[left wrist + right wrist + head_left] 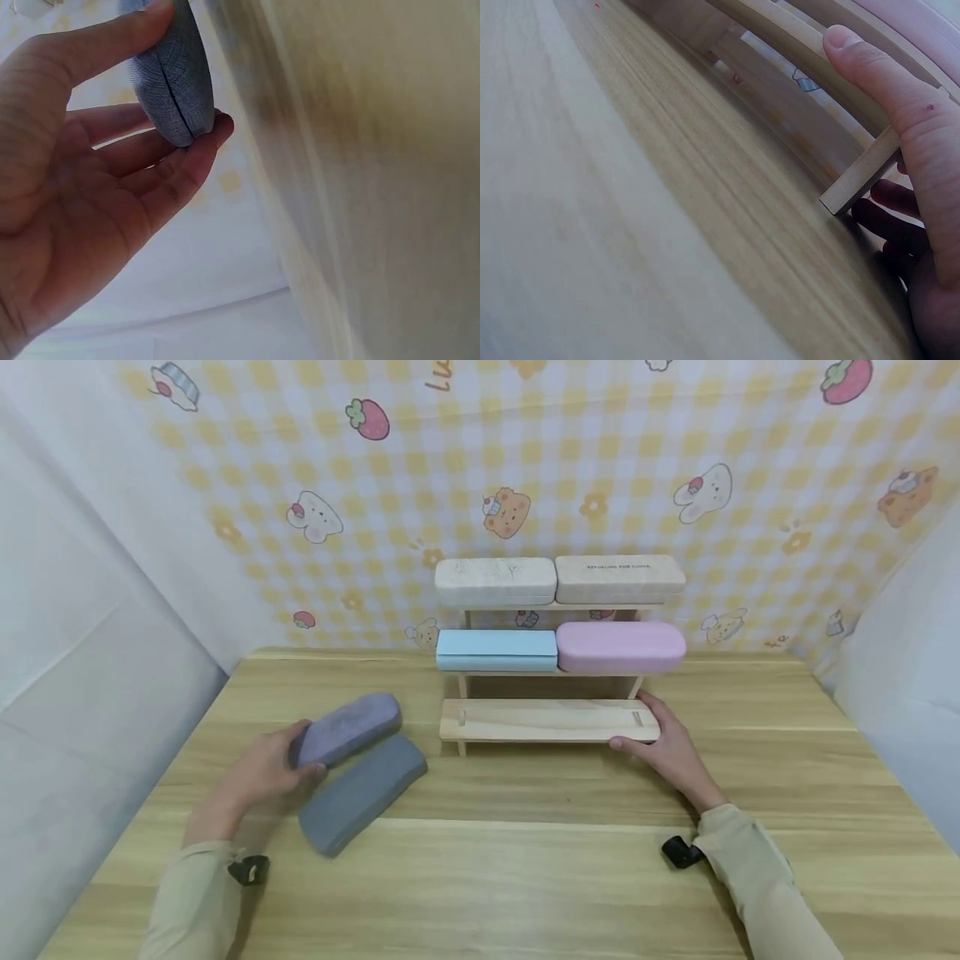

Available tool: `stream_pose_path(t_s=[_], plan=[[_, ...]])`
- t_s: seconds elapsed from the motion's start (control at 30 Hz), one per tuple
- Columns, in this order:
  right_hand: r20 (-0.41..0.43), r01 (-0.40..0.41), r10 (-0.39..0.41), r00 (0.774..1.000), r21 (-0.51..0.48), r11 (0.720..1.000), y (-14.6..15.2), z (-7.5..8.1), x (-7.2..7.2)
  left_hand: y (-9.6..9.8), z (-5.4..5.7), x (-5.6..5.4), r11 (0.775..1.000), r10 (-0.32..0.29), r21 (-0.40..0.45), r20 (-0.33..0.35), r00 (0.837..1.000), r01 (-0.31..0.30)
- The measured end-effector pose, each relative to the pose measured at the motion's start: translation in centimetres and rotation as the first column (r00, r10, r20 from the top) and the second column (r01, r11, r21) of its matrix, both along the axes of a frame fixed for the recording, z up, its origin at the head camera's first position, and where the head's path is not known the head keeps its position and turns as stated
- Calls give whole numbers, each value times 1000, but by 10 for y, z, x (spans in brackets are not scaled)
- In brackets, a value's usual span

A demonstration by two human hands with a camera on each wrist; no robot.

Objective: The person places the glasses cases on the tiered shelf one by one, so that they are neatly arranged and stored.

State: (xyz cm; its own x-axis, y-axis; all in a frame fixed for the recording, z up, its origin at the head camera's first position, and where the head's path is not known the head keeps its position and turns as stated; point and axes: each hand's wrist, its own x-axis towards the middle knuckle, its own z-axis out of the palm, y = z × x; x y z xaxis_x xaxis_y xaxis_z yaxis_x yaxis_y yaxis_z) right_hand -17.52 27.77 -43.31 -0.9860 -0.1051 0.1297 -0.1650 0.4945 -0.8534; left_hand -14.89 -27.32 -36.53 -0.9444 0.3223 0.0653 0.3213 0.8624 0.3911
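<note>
My left hand [264, 770] grips the near end of a purple-grey glasses case [351, 727] at the left of the table. In the left wrist view the thumb lies on one side of this case [176, 79] and the fingertips on the other, across its seam. Beside it a darker grey glasses case [363, 793] lies slantwise. My right hand [670, 752] holds the right end of the lowest tier of a wooden three-tier rack [547, 720]. The right wrist view shows the thumb along the board's edge and the fingers down by the leg [862, 172].
On the rack's top tier sit a white case [495, 582] and a cream case [621, 580] with printing. The middle tier bears a light blue case [497, 649] and a pink case [621, 647]. A checked cloth [420, 468] hangs behind the wooden table [525, 877].
</note>
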Motion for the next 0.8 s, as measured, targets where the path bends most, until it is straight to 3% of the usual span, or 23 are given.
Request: stream_pose_path(t_s=[0.17, 0.43, 0.63, 0.8], plan=[[-10, -6, 6, 1000, -2, 1000, -3, 1, -5, -3, 8, 3, 1000, 26, 10, 9, 1000, -26], [-9, -8, 8, 1000, -4, 1000, -2, 5, -6, -3, 21, 2, 1000, 10, 22, -7, 1000, -10], [2, -9, 9, 1000, -6, 1000, 0, 3, -3, 7, 33, 6, 999, -4, 40, -16, 1000, 5], [7, -6, 6, 1000, 1, 1000, 1, 2, -1, 19, 47, 12, 999, -34, 3, -51, 998, 34]])
